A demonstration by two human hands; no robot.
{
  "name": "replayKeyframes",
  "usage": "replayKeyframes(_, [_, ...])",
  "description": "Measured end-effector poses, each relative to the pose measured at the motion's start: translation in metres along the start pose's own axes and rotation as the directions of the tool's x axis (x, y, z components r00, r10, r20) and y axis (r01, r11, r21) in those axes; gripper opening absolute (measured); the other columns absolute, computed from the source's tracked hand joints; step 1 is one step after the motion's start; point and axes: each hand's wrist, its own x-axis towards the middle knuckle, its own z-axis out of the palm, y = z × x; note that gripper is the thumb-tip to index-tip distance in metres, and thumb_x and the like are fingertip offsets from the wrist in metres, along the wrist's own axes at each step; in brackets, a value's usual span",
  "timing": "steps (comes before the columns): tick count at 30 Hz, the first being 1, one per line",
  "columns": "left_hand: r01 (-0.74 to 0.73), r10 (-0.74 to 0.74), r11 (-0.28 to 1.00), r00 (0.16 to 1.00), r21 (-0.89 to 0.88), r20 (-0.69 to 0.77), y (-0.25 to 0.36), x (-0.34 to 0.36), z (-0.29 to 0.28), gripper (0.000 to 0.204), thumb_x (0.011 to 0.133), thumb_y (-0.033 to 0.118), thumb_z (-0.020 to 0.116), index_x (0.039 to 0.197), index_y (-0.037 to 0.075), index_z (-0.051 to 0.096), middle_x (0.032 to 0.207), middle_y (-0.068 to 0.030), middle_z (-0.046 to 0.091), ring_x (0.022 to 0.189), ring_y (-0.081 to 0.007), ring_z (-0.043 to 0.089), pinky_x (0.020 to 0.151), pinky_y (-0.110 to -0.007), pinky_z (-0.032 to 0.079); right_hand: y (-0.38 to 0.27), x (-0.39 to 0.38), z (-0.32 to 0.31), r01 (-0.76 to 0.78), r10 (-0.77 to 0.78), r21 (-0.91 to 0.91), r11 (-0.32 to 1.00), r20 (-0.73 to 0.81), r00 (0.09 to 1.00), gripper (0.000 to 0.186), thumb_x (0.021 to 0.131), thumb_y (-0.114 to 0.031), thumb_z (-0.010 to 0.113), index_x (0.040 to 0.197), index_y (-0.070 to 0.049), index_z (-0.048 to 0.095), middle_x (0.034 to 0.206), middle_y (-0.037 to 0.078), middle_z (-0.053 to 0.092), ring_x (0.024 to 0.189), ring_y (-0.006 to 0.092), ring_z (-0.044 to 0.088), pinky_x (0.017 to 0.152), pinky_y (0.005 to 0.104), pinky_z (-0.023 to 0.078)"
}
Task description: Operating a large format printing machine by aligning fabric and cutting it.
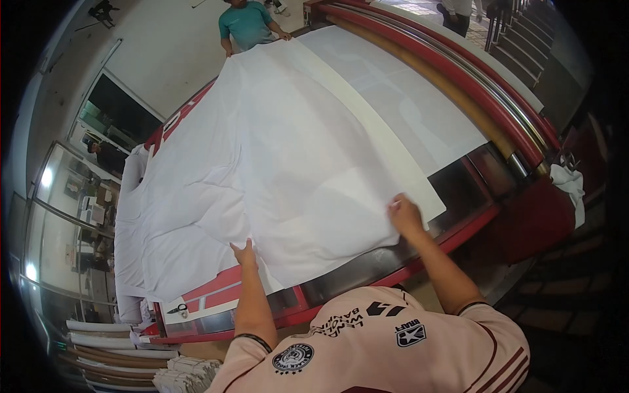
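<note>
A large white fabric sheet point(314, 170) is spread over a long machine table, smooth on its right part and wrinkled on its left. My right hand point(405, 216) is closed with curled fingers at the fabric's near right edge, pinching it. Lower and to the left, my left hand point(244, 254) rests on the cloth near a fold, thumb and finger apart. Beneath the fabric's right side shows a pale sheet point(429, 194). At the far end, a person in a teal shirt point(247, 25) has both hands on the cloth's far edge.
A red and metal roller assembly point(452, 69) runs along the right. Scissors point(178, 308) lie at the table's near left corner. Rolls point(98, 340) are stacked at lower left. A white cloth point(569, 190) hangs at the right end. Another person point(107, 157) is at far left.
</note>
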Motion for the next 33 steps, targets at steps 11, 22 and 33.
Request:
replayKeyframes(11, [-0.297,0.302,0.631,0.945,0.717,0.126,-0.051,0.053,-0.004,0.050,0.085,0.018,0.072,0.132,0.004,0.063,0.122,-0.0227,0.066,0.104,-0.0404,0.068,0.093,-0.043,0.054,0.085,0.026,0.038,-0.226,0.213,-0.401,0.888,-0.079,0.974,0.028,0.088,-0.024,0.071,0.104,-0.002,0.063,0.114,0.019,0.061,0.110,0.0391,0.058,0.092,0.0489,0.051])
replayKeyframes(22, [-0.036,-0.109,0.574,0.987,-0.818,-0.119,-0.058,0.106,-0.146,0.062,0.092,0.014,0.067,0.149,0.008,0.043,0.129,-0.0077,0.062,0.105,-0.0183,0.063,0.074,-0.030,0.052,0.093,0.045,0.027,-0.299,0.277,-0.492,0.817,-0.120,0.953,0.022,0.094,-0.017,0.061,0.108,-0.001,0.056,0.112,0.022,0.063,0.110,0.0404,0.060,0.093,0.0495,0.051])
replayKeyframes(33, [-0.410,0.137,0.598,0.899,-0.689,-0.416,-0.014,0.077,-0.370,0.060,0.092,0.008,0.058,0.149,0.005,0.042,0.149,-0.0078,0.048,0.134,-0.0224,0.047,0.112,-0.037,0.037,0.103,0.064,-0.037,-0.266,0.208,-0.106,0.958,-0.381,0.901,0.015,0.095,-0.018,0.060,0.096,-0.003,0.057,0.090,0.019,0.069,0.089,0.0392,0.068,0.079,0.0472,0.052])
